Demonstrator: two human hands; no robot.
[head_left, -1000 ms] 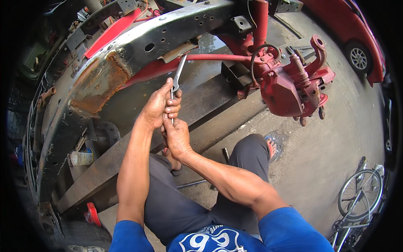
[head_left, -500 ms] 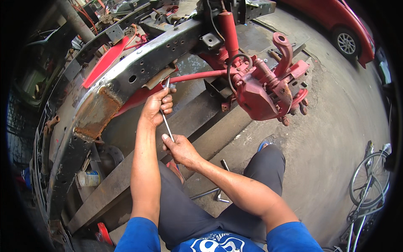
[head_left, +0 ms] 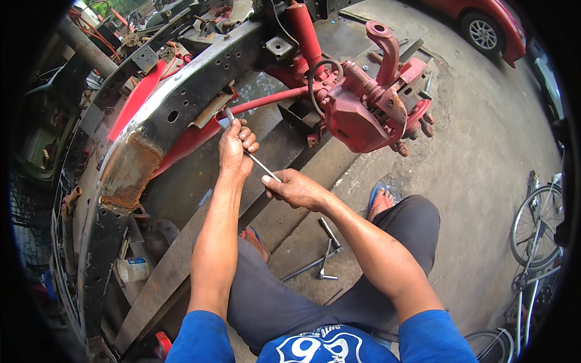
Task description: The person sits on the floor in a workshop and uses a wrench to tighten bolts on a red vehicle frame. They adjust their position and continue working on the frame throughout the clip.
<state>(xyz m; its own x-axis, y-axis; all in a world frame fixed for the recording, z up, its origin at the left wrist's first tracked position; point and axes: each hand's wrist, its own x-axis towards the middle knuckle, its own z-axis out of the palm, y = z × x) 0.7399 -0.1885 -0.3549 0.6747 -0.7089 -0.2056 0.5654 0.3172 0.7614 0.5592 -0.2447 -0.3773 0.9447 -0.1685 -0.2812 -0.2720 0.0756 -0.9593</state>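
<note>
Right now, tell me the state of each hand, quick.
Left hand: closed around a slim metal tool shaft.
Right hand: closed on the same shaft, at its near end.

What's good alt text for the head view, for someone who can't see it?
A person's left hand and right hand grip a metal rod near a black vehicle frame. A red assembly is to the right; tools lie on the floor.

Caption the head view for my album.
Left hand and right hand gripping a metal rod near a black frame and red metal parts.
</note>
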